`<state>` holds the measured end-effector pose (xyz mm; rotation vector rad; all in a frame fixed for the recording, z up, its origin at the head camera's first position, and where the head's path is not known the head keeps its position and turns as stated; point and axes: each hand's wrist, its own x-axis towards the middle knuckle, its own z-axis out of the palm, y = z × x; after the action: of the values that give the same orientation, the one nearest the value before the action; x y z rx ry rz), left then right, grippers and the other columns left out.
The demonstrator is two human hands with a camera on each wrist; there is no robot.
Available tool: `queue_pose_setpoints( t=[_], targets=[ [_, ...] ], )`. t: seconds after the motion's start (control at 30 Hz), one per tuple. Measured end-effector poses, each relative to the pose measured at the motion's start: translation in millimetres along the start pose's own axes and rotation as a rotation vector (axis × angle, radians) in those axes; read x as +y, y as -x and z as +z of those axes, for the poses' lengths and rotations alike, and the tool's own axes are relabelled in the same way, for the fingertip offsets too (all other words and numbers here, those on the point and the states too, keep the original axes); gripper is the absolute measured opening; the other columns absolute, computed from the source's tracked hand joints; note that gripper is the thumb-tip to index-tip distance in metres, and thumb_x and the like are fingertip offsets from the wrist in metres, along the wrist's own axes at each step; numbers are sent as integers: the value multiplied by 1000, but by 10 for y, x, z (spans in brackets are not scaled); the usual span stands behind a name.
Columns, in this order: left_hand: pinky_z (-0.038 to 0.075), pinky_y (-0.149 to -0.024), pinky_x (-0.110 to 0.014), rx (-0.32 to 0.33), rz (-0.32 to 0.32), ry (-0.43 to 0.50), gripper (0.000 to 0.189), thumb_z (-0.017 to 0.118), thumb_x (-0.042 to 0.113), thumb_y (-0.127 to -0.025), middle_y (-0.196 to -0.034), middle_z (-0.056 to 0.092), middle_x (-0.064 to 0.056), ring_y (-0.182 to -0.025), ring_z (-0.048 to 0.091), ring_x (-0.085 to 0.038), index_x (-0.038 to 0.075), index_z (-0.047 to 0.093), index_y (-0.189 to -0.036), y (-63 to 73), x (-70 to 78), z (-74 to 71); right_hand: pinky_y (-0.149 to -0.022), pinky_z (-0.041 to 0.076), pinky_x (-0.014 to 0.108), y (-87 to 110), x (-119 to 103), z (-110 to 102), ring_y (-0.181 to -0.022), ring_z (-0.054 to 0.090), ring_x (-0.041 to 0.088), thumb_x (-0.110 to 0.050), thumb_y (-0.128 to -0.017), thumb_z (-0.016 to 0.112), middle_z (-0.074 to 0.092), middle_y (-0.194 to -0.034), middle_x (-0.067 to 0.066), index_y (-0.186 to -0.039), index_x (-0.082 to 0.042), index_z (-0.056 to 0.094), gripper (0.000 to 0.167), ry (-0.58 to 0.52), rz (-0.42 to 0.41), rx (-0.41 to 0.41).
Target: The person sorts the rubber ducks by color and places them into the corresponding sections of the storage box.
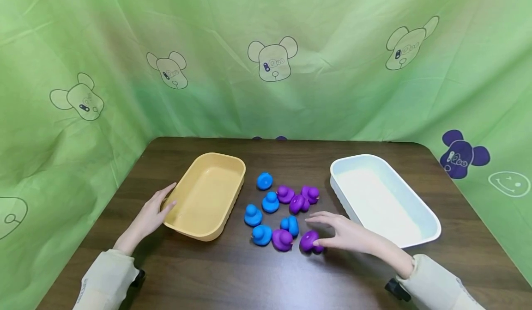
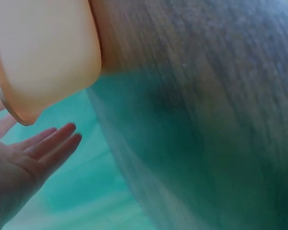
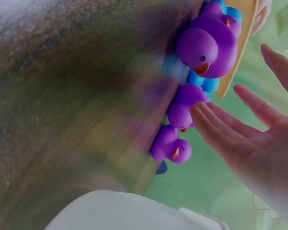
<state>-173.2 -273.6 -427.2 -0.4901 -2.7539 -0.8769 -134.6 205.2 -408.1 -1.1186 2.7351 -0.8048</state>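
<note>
My left hand (image 1: 149, 212) is at the left rim of the yellow tray (image 1: 238, 194), thumb by the rim. In the left wrist view, the other fingers (image 2: 57, 148) stretch out straight beside the tray's wall. My right hand (image 1: 345, 233) hovers over the nearest purple duck (image 1: 309, 240), its thumb tip overlapping the duck and its fingers spread, holding nothing. The right wrist view shows that palm with the fingers (image 3: 259, 103) apart and a large purple duck (image 3: 223, 50) before them. Left of that hand lie another purple duck (image 1: 282, 240) and a tipped-over blue duck (image 1: 293, 226).
More purple ducks (image 1: 285, 194) and several blue ducks (image 1: 253, 215) lie between the two trays on the dark wooden table (image 1: 216, 273). A white tray (image 1: 382, 199) stands at the right, beyond the right forearm. Green cloth (image 1: 216, 102) with mouse faces hangs behind and along both sides.
</note>
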Motion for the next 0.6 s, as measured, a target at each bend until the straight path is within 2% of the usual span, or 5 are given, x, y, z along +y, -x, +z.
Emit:
queue_pose_setpoints(
  t=[0.2, 0.37, 0.6],
  targets=[
    [35, -87, -53, -18, -13, 42, 41, 48, 8, -90, -124, 44, -28, -112, 42, -42, -1, 39, -129, 7, -7, 3, -79, 47, 36, -4, 50, 53, -100, 54, 26, -27, -79, 66, 57, -109, 11, -110, -1, 58, 41, -96, -20, -37],
    [41, -79, -49, -24, -44, 62, 38, 47, 6, -90, -118, 49, -28, -101, 50, -37, 1, 42, -128, 16, -22, 5, -75, 49, 33, -14, 71, 81, -94, 56, 21, -21, -79, 67, 59, -103, 9, -106, 0, 60, 35, -177, -60, -52],
    [42, -75, -49, -10, -99, 58, 33, 47, 3, -90, -104, 58, -25, -92, 55, -36, 1, 47, -123, 11, -18, -2, -72, 50, 30, -21, 60, 93, -88, 59, 19, -13, -79, 65, 58, -97, 10, -100, 0, 60, 25, -288, -95, -81]
  ],
)
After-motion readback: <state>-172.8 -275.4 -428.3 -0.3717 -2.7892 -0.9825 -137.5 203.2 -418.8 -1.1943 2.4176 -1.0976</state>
